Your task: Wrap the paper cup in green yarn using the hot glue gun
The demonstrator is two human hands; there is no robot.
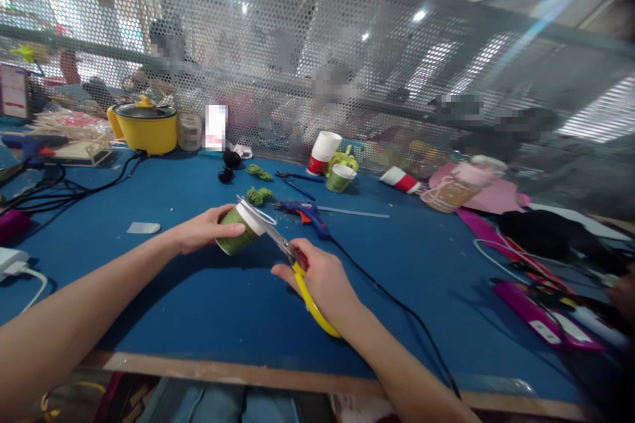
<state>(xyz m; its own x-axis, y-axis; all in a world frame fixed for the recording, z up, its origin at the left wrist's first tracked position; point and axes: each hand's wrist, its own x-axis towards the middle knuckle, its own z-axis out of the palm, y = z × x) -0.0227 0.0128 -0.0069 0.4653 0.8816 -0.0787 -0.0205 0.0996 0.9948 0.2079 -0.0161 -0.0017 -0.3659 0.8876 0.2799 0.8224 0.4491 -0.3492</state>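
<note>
Cup (pixel 247 238): mid-frame, left fingers (pixel 219 213) gripping; best kept steady.
Scissors (pixel 286 248): right fingers (pixel 305 250) gripping; short snips seem safest.

Left hand (pixel 211 228): bare, with a rounded thumb tip; we find the nail detail too small to read.
Left forearm (pixel 109 291): bare along all the length we can see, smooth in outline, narrowing evenly to a slim wrist.
Right hand (pixel 327 281): bare, with a smooth, rounded back; we find its thumb short and blunt in outline.
Right forearm (pixel 404 360): bare from the wrist to where we lose it at the lower border; tapered like the left.
Lap clothing (pixel 191 403): light blue cloth, crossed by darker lines; we cannot tell seams from folds.
</note>
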